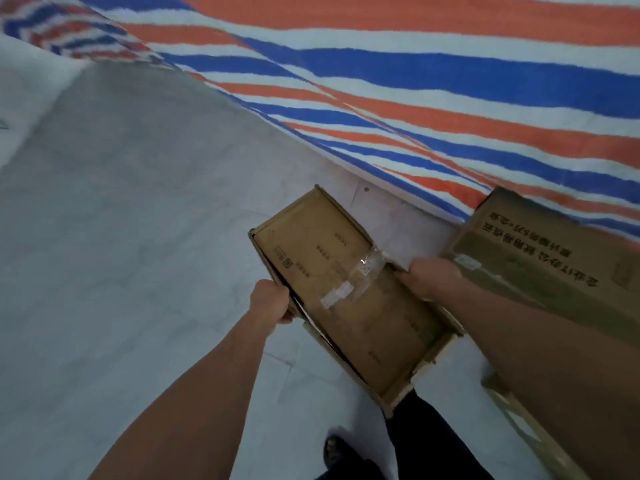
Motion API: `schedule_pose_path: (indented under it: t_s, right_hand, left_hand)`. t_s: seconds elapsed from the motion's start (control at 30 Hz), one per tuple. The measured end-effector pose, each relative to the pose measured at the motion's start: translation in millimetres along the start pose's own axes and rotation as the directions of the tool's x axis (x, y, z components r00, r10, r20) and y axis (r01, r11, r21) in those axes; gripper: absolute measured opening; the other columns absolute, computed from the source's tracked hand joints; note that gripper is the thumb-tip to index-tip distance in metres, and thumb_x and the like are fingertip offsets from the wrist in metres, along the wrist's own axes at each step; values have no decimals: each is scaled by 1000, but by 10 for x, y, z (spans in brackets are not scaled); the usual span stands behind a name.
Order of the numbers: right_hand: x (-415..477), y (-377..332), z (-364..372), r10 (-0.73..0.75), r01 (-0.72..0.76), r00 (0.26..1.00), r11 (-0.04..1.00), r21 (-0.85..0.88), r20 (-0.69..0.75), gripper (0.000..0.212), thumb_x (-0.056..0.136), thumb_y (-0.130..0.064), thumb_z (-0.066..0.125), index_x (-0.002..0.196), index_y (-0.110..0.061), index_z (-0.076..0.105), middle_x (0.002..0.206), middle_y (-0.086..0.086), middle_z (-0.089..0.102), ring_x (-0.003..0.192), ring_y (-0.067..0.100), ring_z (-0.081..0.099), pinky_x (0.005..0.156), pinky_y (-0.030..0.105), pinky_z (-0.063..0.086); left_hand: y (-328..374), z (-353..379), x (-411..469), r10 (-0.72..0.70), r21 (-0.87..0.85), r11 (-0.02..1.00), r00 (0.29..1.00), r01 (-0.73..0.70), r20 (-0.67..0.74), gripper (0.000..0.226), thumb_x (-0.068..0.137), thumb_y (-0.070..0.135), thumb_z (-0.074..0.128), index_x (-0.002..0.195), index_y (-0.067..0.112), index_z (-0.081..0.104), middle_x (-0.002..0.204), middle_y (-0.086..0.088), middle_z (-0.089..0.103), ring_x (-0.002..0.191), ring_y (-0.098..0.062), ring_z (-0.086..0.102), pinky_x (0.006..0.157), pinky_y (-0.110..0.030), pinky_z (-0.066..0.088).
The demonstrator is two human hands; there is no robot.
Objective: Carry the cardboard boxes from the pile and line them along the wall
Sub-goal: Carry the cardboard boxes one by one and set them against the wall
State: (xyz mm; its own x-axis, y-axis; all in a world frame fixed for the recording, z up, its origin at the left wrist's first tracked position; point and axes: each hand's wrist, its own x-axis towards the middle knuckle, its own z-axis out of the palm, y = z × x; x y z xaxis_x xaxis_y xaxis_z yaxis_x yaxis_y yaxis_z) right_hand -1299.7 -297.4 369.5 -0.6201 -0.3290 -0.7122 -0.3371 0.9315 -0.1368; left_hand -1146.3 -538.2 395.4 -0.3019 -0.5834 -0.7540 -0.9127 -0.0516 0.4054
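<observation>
Head view: cardboard box (346,299), long axis 11-to-5 o'clock, is gripped by fingers of left hand (270,303) and right hand (434,277); striped tarp (450,81) at 1 o'clock.

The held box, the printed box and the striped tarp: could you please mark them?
held box (349,306): head view, taped face.
printed box (540,251): head view, lettered face.
striped tarp (415,64): head view, blue stripe.
</observation>
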Motion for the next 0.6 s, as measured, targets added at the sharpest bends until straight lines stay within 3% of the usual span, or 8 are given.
schedule_pose_path:
  t_s: [0.13, 0.27, 0.37, 0.5, 0.6]
  right_hand:
    - [-704, -823, -47, -59, 62, 997, 997, 52, -53, 56, 100, -59, 34, 122, -13, 58, 125, 10, 60, 114, 26, 58, 100, 40, 43]
    - [-1251, -1769, -174, -153, 155, 985, 988, 19, -79, 58, 102, -56, 32, 131, -11, 54, 137, 12, 55, 125, 27, 54, 108, 41, 40]
    - [-1525, -2547, -330, -257, 252, 957, 966, -48, -134, 51, 104, -50, 33, 129, -11, 56, 134, 11, 57, 122, 26, 55, 107, 40, 42]
    - [-1688, -3411, -474, -346, 335, 919, 938, -89, -189, 48, 104, -46, 34, 126, -11, 58, 130, 11, 60, 117, 26, 58, 105, 39, 45]
    - [-1728, -4102, -599, -443, 412, 874, 894, -177, -201, 49, 104, -48, 33, 124, -12, 59, 127, 10, 62, 114, 26, 60, 103, 38, 46]
  left_hand:
    - [-434, -957, -525, 121, -37, 991, 989, -125, -88, 22, 94, 10, 51, 94, -5, 66, 90, -22, 71, 69, -28, 68, 47, -27, 54]
    - [-891, -1934, -968, 206, -76, 971, 952, -228, -226, 19, 89, 6, 48, 77, -1, 62, 81, -27, 67, 64, -29, 63, 58, -36, 56]
    - [-1153, -2690, -1215, 248, -85, 953, 907, -292, -341, 19, 89, 6, 48, 71, 4, 53, 73, -20, 60, 62, -27, 59, 60, -38, 53]
    - [-1385, -3465, -1427, 261, -92, 940, 864, -330, -432, 23, 92, 8, 49, 71, 2, 55, 72, -19, 62, 63, -29, 63, 65, -47, 58]
    - [-1579, -3988, -1401, 233, -113, 938, 835, -329, -498, 28, 93, 9, 49, 67, 2, 53, 67, -17, 61, 60, -29, 62, 64, -45, 58]
